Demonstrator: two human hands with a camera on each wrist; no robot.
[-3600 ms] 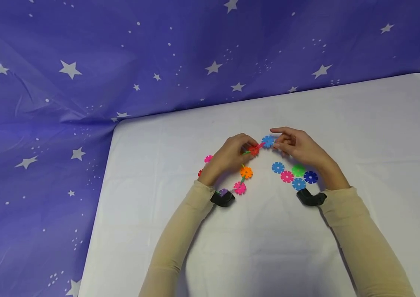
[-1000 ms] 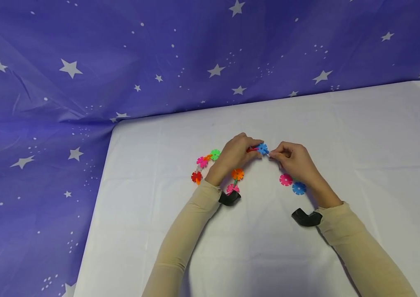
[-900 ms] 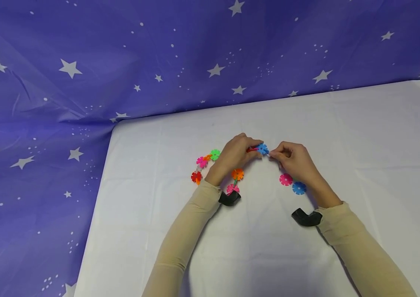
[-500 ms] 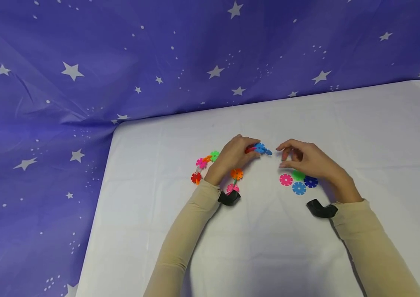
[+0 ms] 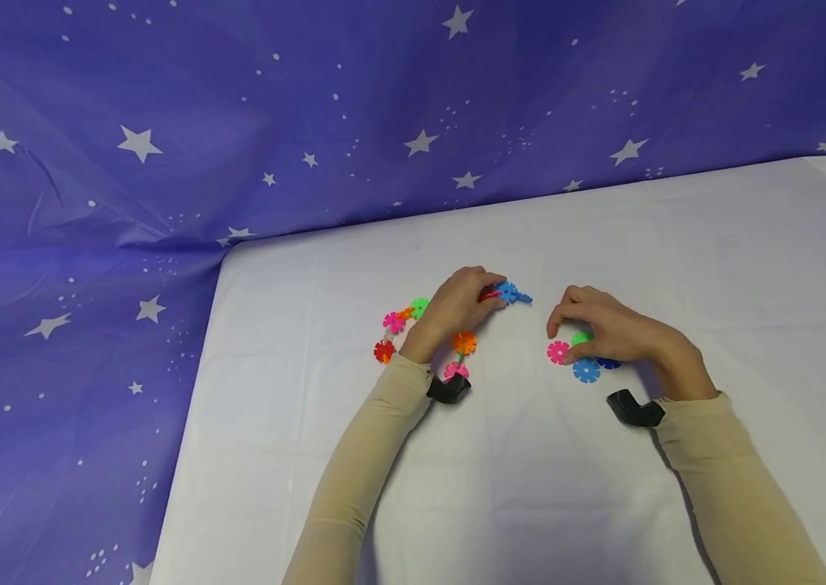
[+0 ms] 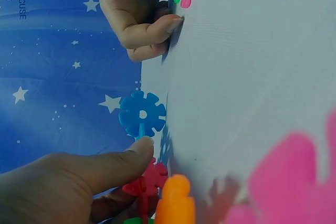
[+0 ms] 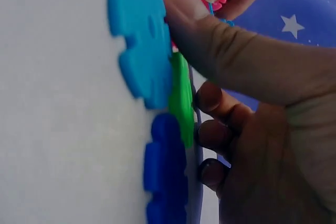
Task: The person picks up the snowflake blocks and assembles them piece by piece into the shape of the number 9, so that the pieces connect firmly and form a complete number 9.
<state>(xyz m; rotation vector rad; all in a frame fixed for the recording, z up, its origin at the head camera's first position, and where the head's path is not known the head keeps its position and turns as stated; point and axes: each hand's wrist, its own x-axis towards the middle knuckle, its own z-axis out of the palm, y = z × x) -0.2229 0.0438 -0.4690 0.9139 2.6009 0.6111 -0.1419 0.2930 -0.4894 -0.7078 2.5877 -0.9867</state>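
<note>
Two bare hands, no gloves, no rings. Left hand (image 5: 456, 305) at 11 o'clock from picture centre, right hand (image 5: 606, 333) at 2 o'clock. Both arms in long beige sleeves: left sleeve (image 5: 361, 463), right sleeve (image 5: 727, 487), thin close-fitting fabric, faint creases, cuffs ending at wrists. Black curved camera mount at each wrist: left mount (image 5: 447, 389), right mount (image 5: 634, 409), matte, hook-shaped, at cuff edge. Fingernails short, unpainted in wrist views.

You see a white table cover (image 5: 676, 244) under everything, and a blue star-printed backdrop cloth (image 5: 164, 122) draped behind and left of it.
</note>
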